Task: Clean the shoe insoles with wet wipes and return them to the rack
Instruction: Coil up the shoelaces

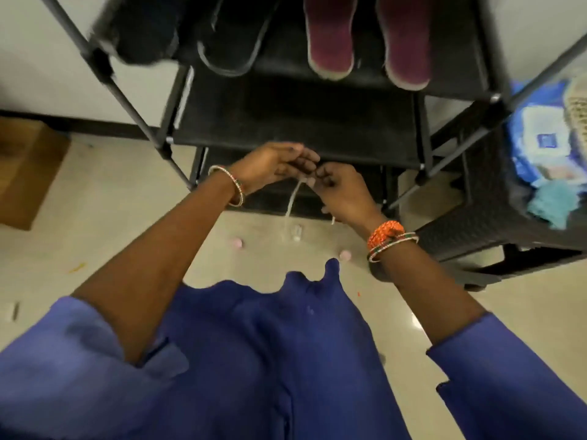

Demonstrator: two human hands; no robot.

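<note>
floor (95,249) glossy beige tile | rack (298,122) black (against wall)

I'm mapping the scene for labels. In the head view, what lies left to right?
Brown cardboard box → left hand → right hand, both pinching a thin white strip → black wicker stool → blue wet-wipes packet.

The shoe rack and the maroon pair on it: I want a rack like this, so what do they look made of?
The shoe rack looks like thin dark metal or plastic tubes joined by chunky connectors, with matte black fabric-like shelves that show no shine. The maroon pair looks like soft felt or knit cloth, fuzzy and dull, with paler edging, probably rubber or foam. Motion blur leaves all this uncertain.
</note>
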